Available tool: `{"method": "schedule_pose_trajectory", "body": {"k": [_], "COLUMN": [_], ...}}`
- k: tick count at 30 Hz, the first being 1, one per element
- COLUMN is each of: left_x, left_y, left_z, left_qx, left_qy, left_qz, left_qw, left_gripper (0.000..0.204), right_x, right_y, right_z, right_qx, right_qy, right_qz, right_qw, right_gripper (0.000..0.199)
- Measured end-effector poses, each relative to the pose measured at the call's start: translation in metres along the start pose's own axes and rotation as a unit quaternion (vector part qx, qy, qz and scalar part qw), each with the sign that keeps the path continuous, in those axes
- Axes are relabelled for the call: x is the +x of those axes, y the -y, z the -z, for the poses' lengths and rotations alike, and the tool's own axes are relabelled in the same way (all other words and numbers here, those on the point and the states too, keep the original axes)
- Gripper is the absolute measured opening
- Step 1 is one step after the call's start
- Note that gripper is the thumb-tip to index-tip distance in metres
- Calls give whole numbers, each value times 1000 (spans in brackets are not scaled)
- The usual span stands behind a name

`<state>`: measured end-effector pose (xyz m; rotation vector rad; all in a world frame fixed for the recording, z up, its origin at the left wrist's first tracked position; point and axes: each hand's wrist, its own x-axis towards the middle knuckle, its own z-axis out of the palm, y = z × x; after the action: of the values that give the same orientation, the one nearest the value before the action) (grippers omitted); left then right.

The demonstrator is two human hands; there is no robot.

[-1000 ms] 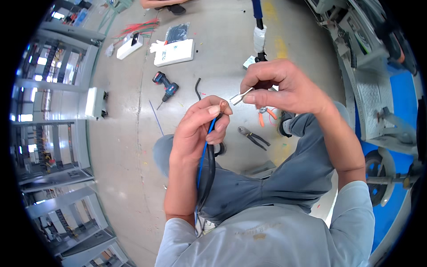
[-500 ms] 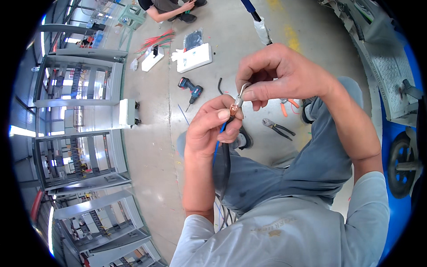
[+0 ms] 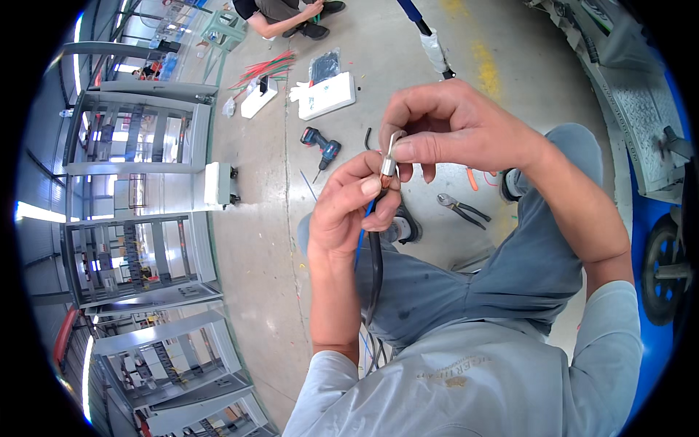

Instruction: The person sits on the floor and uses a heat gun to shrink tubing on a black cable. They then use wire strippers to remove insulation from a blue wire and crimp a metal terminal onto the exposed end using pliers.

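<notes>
My left hand (image 3: 349, 200) pinches a thick black cable (image 3: 376, 269) just below its bared copper strands (image 3: 385, 181). A thin blue wire (image 3: 362, 233) runs alongside the cable under the same fingers. Between the thumb and fingers of my right hand (image 3: 444, 131) is a silver cable lug (image 3: 390, 160). Its barrel sits over the copper end, and only a short stretch of strands shows beneath it. The lug's flat tongue points upward, partly behind my right thumb.
Cable cutters (image 3: 464, 210) and an orange-handled tool (image 3: 472, 179) lie by my feet. A cordless drill (image 3: 321, 150) rests further left, with white foam blocks (image 3: 326, 96) beyond it. Grey cabinet frames (image 3: 138, 255) stand at left. Another person (image 3: 280, 22) crouches at the far end.
The lug has come down over the copper strands, so less bare copper shows. The view has shifted slightly, moving the surroundings a little to the right.
</notes>
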<state>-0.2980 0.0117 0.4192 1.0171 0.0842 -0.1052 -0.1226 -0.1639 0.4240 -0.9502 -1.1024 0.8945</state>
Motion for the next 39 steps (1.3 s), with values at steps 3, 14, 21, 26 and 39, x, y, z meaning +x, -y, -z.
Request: {"method": "schedule_pose_trajectory", "body": {"k": [3, 14, 21, 26, 39], "left_x": [-1, 6, 5, 5, -4], "left_y": [-2, 3, 14, 18, 22], "left_z": [2, -12, -7, -18, -19], "left_qx": [10, 33, 55, 85, 230], "left_qy": [7, -17, -22, -68, -106], "left_qz": [3, 0, -33, -75, -132], "left_qw": [1000, 999, 998, 991, 958], "left_gripper": [29, 32, 34, 23, 13], "right_x": [-1, 9, 14, 13, 14], "right_y": [13, 5, -1, -2, -10], "right_z": [-3, 19, 23, 24, 27], "right_qx": [-58, -29, 2, -7, -32], "right_qy": [8, 120, 131, 128, 150], "right_qz": [10, 21, 14, 17, 46], "right_qw": [998, 992, 991, 992, 987], "right_gripper": [18, 15, 18, 17, 13]}}
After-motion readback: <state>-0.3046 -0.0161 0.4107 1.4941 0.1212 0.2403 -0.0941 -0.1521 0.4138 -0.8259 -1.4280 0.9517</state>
